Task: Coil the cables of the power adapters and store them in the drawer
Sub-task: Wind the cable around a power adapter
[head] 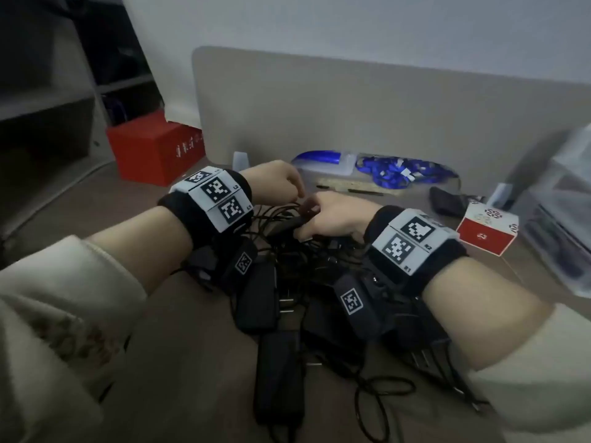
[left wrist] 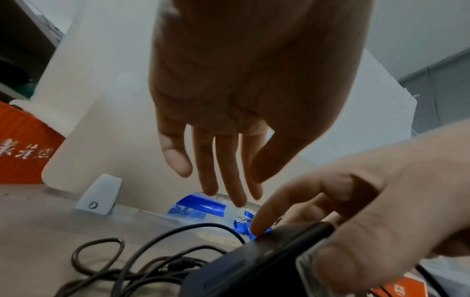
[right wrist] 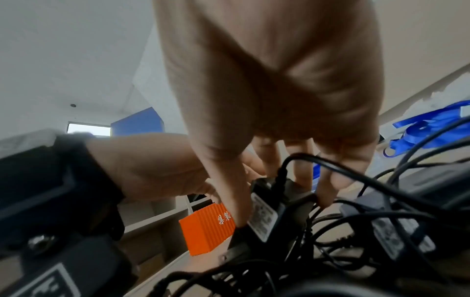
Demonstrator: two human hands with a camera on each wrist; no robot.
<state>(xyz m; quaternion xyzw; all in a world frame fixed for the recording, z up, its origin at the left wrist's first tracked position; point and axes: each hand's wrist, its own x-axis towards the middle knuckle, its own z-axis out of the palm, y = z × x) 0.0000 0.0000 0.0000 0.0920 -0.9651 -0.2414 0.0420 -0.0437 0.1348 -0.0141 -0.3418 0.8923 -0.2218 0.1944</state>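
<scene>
The right hand (head: 332, 219) has its grip round one adapter (right wrist: 269, 209) atop the tangled pile (head: 287, 282) on the worktop (head: 179, 330), left hand (head: 275, 183) loose-fingered above, so best lift slowly, teasing its cable free.

Adapters (head: 278, 353) lie heaped on the desk (head: 179, 362), lanyards (head: 396, 172) behind.

The label (right wrist: 262, 216) on the power adapter (right wrist: 277, 207) is too blurred to read. Tangled cables (head: 323, 251) hide their own ends (which cable serves which adapter cannot be determined). The right wrist unit (head: 412, 247) covers several adapters.
</scene>
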